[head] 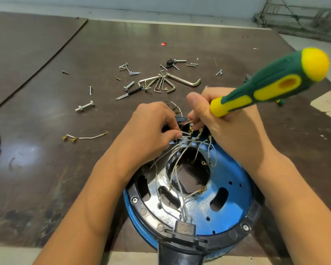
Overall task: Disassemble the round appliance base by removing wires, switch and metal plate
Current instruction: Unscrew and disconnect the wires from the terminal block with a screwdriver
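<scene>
Left hand pinches one wire at the switch while right hand grips one screwdriver.

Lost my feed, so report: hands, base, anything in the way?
Left hand pinches wire at switch. Right hand grips screwdriver. Base wired, plate on. Loose wires crowd the switch.

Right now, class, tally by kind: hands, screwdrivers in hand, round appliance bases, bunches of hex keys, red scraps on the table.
Hands: 2, left hand, right hand
Screwdrivers in hand: 1
Round appliance bases: 1
Bunches of hex keys: 1
Red scraps: 1
Total: 6
</scene>
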